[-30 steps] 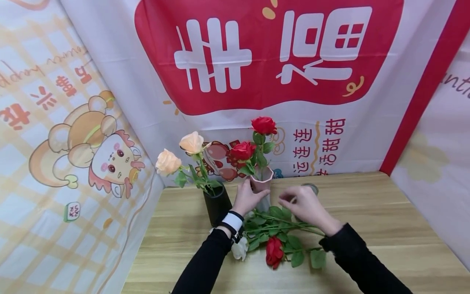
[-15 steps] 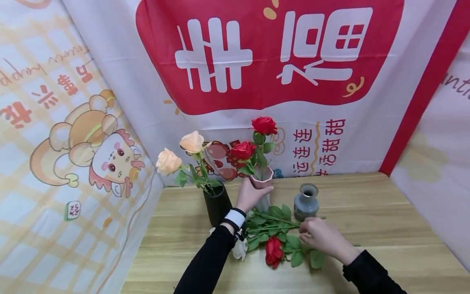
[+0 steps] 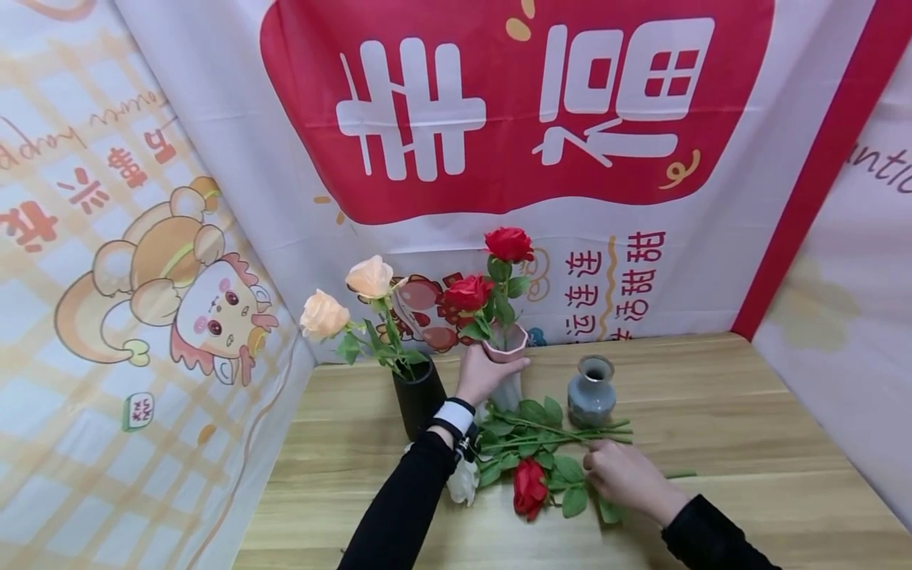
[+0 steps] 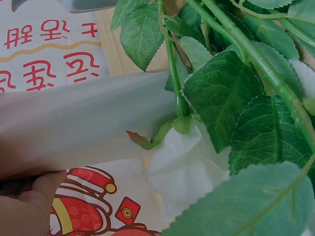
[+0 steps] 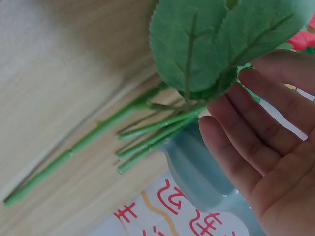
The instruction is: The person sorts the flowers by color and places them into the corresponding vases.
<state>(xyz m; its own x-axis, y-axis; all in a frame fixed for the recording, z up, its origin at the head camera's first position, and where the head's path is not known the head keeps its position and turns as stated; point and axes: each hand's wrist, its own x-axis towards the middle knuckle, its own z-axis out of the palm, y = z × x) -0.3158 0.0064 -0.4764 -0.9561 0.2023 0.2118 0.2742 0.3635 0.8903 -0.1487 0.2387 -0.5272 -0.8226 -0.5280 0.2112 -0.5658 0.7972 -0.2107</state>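
Pink fluted vase (image 3: 507,358) gripped, serrated green leaves (image 3: 563,475), smooth wooden table (image 3: 748,443).

Pink vase (image 3: 507,356) upright; red rose (image 3: 530,487) flat beside.

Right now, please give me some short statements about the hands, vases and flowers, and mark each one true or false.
1. The left hand grips the pink vase. True.
2. The grey vase holds two red roses. False: it is empty; they stand in the pink vase.
3. The right hand is over the loose stems on the table. True.
4. The black vase lies on its side. False: it stands upright with peach roses.
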